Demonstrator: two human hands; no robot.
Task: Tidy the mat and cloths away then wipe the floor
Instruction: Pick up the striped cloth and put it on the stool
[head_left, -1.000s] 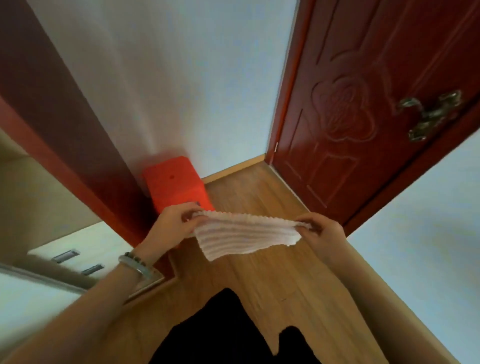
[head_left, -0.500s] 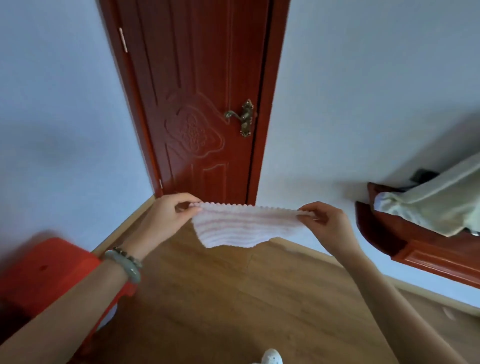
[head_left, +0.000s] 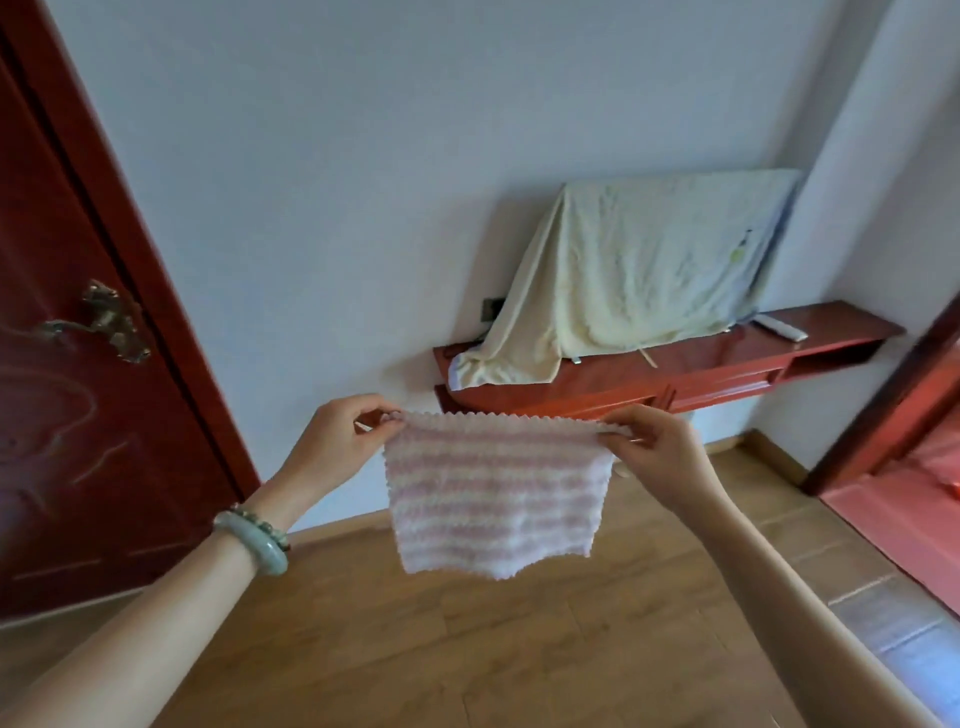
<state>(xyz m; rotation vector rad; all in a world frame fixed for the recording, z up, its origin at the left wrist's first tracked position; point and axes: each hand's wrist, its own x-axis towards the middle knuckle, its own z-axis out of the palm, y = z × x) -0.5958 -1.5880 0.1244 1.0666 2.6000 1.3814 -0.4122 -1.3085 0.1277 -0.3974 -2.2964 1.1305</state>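
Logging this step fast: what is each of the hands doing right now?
Left hand: closed, pinching the top left corner of the striped cloth.
Right hand: closed, pinching the cloth's top right corner.

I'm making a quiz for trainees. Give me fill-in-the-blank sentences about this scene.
1. Both hands hold the striped cloth by its ____ edge.
2. The bracelet is on the ____ wrist.
3. The pale sheet drapes something standing on the red ____.
4. The floor looks like ____.

Missing: top; left; shelf; wood
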